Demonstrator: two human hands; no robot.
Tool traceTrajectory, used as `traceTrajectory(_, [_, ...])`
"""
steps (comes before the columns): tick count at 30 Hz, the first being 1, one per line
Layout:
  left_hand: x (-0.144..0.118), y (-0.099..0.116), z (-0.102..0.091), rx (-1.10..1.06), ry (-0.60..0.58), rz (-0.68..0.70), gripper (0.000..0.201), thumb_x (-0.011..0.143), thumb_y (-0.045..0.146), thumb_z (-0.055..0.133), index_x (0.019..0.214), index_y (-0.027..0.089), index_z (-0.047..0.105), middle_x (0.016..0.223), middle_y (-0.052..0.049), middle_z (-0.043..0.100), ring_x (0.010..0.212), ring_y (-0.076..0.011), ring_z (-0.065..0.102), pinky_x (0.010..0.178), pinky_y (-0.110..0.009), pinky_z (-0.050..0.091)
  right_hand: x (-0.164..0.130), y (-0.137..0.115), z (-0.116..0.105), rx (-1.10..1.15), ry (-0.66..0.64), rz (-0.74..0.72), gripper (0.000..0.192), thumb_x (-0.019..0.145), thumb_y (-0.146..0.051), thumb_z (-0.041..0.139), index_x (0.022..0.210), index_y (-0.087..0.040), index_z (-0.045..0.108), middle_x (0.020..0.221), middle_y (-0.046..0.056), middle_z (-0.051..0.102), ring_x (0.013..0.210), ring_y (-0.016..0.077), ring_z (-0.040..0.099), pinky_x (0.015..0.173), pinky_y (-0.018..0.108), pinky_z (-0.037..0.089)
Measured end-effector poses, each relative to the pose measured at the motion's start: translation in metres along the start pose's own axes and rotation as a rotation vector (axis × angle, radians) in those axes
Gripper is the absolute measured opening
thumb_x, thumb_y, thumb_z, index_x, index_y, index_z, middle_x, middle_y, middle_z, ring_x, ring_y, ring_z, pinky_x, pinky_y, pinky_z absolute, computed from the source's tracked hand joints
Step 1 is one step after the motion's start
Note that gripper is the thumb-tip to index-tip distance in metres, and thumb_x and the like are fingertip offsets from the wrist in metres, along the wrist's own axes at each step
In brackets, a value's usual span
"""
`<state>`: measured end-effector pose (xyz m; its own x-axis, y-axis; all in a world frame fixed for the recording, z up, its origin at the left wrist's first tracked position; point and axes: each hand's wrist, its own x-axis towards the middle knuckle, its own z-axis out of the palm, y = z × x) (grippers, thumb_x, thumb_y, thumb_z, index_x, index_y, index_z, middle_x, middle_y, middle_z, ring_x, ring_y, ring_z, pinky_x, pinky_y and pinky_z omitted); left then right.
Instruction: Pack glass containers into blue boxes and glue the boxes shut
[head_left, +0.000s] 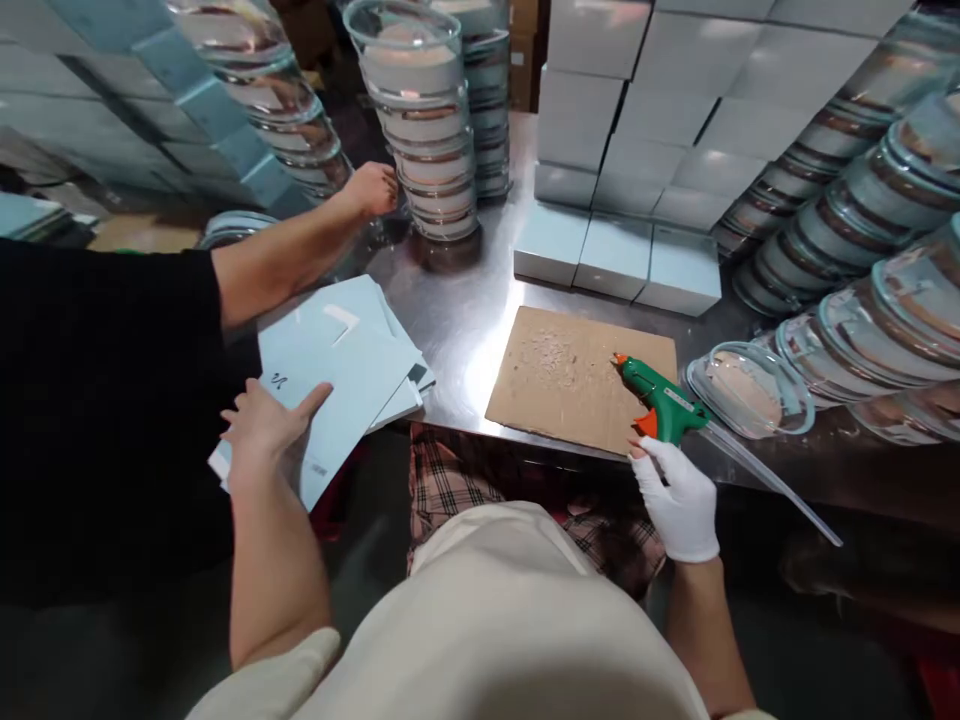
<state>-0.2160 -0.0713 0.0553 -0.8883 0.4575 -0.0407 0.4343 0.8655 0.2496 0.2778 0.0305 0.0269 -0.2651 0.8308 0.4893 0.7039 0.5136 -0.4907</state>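
My left hand [266,430], bare, rests with fingers spread on the top of a fanned pile of white flat card sheets [352,370] at the table's left edge. The top sheet has a small dark mark and a white angular shape on it. My right hand [679,495] wears a white glove with some fingertips bare. Its fingers are loosely curled, with a gap between them, just below the handle of a green glue gun [660,395] with an orange trigger and nozzle. A clear glue stick [772,485] sticks out of the gun's back. The gun lies on a cardboard piece [547,375] dotted with glue residue.
A co-worker's arm [292,245] reaches across from the left, the hand beside a tall stack of clear round containers [431,140]. White boxes [615,255] are piled at the back. More round containers [862,330] stand at the right of the metal table [457,320].
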Motion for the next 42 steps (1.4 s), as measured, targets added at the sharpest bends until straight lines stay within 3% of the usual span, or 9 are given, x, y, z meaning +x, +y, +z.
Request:
traceTrajectory(5, [0.002, -0.008, -0.018, 0.046, -0.009, -0.12, 0.12, 0.065, 0.081, 0.077, 0.144, -0.004, 0.048, 0.153, -0.045, 0.045, 0.146, -0.0611, 0.042, 0.111, -0.077, 0.035, -0.002, 0.008, 0.004, 0.007, 0.019, -0.122, 0.024, 0.104, -0.036, 0.064, 0.106, -0.018, 0.08, 0.097, 0.008, 0.084, 0.084, 0.0215, 0.081, 0.08, 0.031, 0.063])
traceTrajectory(11, [-0.085, 0.026, -0.055, -0.079, 0.386, 0.466, 0.081, 0.079, 0.088, 0.063, 0.115, 0.017, 0.071, 0.105, -0.016, 0.075, 0.099, -0.0388, 0.071, 0.084, -0.043, 0.051, 0.013, -0.038, 0.009, 0.153, 0.178, -0.25, 0.034, 0.099, -0.012, 0.064, 0.129, -0.025, 0.072, 0.115, 0.008, 0.08, 0.105, 0.0221, 0.077, 0.094, 0.037, 0.061])
traceTrajectory(14, [-0.121, 0.06, -0.027, -0.282, 0.28, 0.914, 0.059, 0.086, 0.079, 0.066, 0.098, 0.022, 0.073, 0.082, -0.006, 0.072, 0.078, -0.0252, 0.069, 0.066, -0.031, 0.04, 0.03, -0.067, 0.011, 0.185, 0.176, -0.329, 0.039, 0.098, -0.014, 0.064, 0.134, -0.027, 0.068, 0.121, 0.008, 0.077, 0.115, 0.0239, 0.072, 0.103, 0.042, 0.057])
traceTrajectory(17, [-0.139, 0.079, 0.012, -0.433, 0.167, 1.113, 0.051, 0.089, 0.073, 0.07, 0.091, 0.022, 0.071, 0.07, -0.001, 0.068, 0.062, -0.0187, 0.063, 0.057, -0.029, 0.033, 0.037, -0.068, 0.011, 0.114, 0.175, -0.269, 0.023, 0.1, -0.018, 0.064, 0.122, -0.022, 0.069, 0.108, 0.009, 0.077, 0.103, 0.0235, 0.071, 0.096, 0.04, 0.057])
traceTrajectory(24, [-0.125, 0.079, 0.045, -0.382, -0.054, 1.239, 0.058, 0.087, 0.079, 0.066, 0.1, 0.023, 0.071, 0.075, -0.002, 0.073, 0.062, -0.0201, 0.067, 0.056, -0.029, 0.039, 0.019, -0.048, -0.006, 0.299, -0.091, -0.093, 0.013, 0.097, -0.031, 0.067, 0.105, -0.021, 0.069, 0.1, 0.008, 0.076, 0.096, 0.0234, 0.07, 0.092, 0.041, 0.056])
traceTrajectory(28, [-0.119, 0.079, 0.056, -0.322, -0.281, 1.326, 0.07, 0.088, 0.081, 0.063, 0.128, 0.025, 0.067, 0.094, -0.003, 0.076, 0.065, -0.019, 0.068, 0.06, -0.028, 0.045, 0.007, -0.038, -0.013, 0.908, -0.507, 0.394, 0.051, 0.093, -0.054, 0.075, 0.13, -0.02, 0.063, 0.111, 0.009, 0.075, 0.095, 0.0191, 0.073, 0.086, 0.033, 0.057])
traceTrajectory(32, [-0.12, 0.076, 0.068, -0.32, -0.209, 1.56, 0.057, 0.099, 0.062, 0.062, 0.146, 0.03, 0.061, 0.104, -0.006, 0.073, 0.074, -0.0191, 0.069, 0.068, -0.029, 0.05, -0.023, -0.015, -0.009, 1.347, -0.632, 0.816, 0.067, 0.082, -0.068, 0.083, 0.122, -0.018, 0.062, 0.101, 0.008, 0.074, 0.085, 0.0156, 0.07, 0.078, 0.027, 0.055])
traceTrajectory(35, [-0.121, 0.075, 0.067, -0.326, -0.182, 1.677, 0.087, 0.093, 0.07, 0.065, 0.164, 0.026, 0.041, 0.123, -0.016, 0.073, 0.103, -0.0307, 0.071, 0.089, -0.041, 0.056, -0.047, -0.003, -0.004, 1.448, -0.615, 0.892, 0.067, 0.079, -0.068, 0.086, 0.118, -0.018, 0.064, 0.108, 0.01, 0.075, 0.09, 0.0156, 0.071, 0.08, 0.025, 0.055])
traceTrajectory(42, [-0.128, 0.079, 0.072, -0.243, -0.657, 1.705, 0.12, 0.076, 0.087, 0.069, 0.168, 0.019, 0.032, 0.155, -0.023, 0.06, 0.134, -0.0409, 0.065, 0.112, -0.051, 0.053, -0.066, -0.019, 0.018, 1.473, -0.935, 0.766, 0.104, 0.067, -0.097, 0.069, 0.13, -0.014, 0.07, 0.122, 0.018, 0.076, 0.118, 0.0321, 0.072, 0.098, 0.041, 0.058])
